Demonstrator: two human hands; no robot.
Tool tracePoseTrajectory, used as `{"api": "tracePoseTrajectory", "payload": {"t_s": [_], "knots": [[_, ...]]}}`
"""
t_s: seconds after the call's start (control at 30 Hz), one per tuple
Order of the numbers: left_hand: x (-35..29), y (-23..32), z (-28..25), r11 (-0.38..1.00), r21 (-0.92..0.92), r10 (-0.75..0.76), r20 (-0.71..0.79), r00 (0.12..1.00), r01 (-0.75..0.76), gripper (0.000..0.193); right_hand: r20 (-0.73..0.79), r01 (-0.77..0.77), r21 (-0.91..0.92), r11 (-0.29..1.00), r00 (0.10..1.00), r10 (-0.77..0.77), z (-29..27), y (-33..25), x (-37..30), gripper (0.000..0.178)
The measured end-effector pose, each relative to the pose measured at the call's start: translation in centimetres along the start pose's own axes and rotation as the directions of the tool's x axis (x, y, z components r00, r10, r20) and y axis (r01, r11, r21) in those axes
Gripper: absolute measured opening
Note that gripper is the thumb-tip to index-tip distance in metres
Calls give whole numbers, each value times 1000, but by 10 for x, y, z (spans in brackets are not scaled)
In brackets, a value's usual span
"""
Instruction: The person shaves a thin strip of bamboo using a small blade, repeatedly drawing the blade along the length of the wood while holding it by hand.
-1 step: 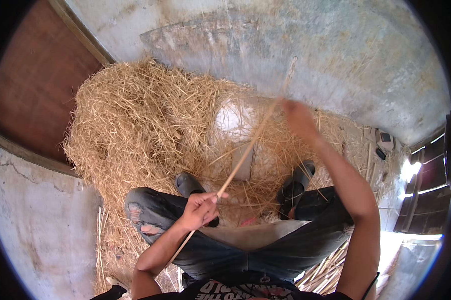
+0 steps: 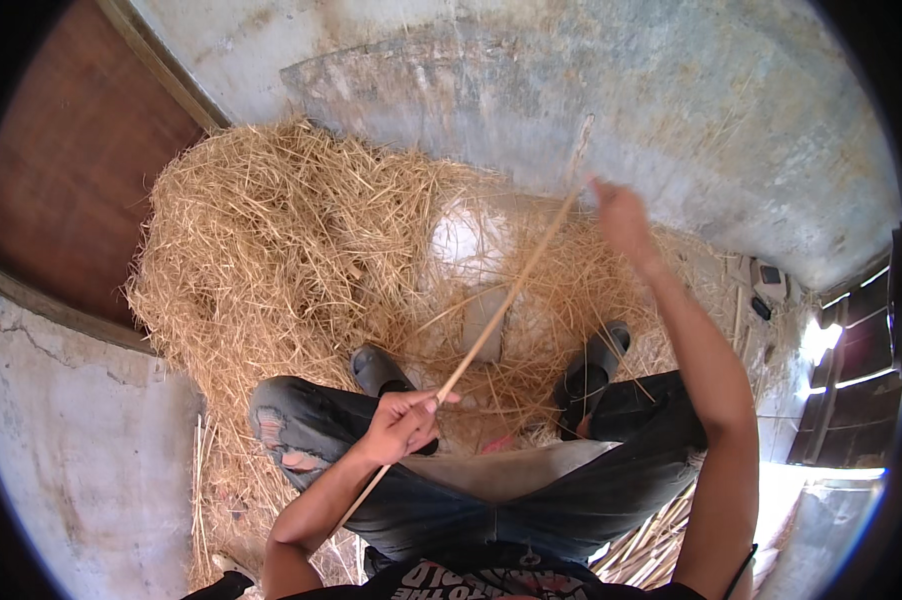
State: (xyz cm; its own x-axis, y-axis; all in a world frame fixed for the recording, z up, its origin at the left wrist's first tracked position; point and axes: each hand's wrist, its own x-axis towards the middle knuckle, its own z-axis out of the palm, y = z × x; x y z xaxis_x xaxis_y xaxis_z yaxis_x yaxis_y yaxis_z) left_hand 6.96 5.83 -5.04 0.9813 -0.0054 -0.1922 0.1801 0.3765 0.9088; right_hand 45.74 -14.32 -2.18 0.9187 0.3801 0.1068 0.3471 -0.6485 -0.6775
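Nothing has moved: both hands grip the stalk [image 2: 506,300]. Left hand [image 2: 403,422] fingers wrap low, right hand [image 2: 619,215] pinches near the top. Light, stiff, probably brittle; best held near the ends.

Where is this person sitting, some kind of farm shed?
Probably a rural shed or yard: a big heap of loose golden straw covers a bare concrete floor, with rough grey plastered walls around.

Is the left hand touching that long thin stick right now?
Touching. The head view shows the left hand with fingers curled around the long thin stick, which runs out of the fist on both sides.
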Motion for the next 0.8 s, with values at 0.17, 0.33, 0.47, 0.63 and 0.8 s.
{"api": "tracePoseTrajectory", "payload": {"t_s": [0.17,0.33,0.47,0.63,0.8], "knots": [[4,11,2,986,-138,-88,18,996,89,40,-363,-198,11,980,913,189,-75,83,48,71],[7,16,0,956,-275,-109,4,994,106,43,-191,71,54,996,980,-59,-44,20,14,65],[9,18,2,954,-282,-107,-14,994,98,43,301,184,-32,982,939,-166,-5,-65,-60,58],[19,12,4,971,-220,-107,-59,992,92,43,515,396,107,912,762,-391,28,-97,-147,60],[19,4,4,986,-153,-82,-113,990,65,41,550,466,66,882,721,-422,34,-99,-158,53]]}}
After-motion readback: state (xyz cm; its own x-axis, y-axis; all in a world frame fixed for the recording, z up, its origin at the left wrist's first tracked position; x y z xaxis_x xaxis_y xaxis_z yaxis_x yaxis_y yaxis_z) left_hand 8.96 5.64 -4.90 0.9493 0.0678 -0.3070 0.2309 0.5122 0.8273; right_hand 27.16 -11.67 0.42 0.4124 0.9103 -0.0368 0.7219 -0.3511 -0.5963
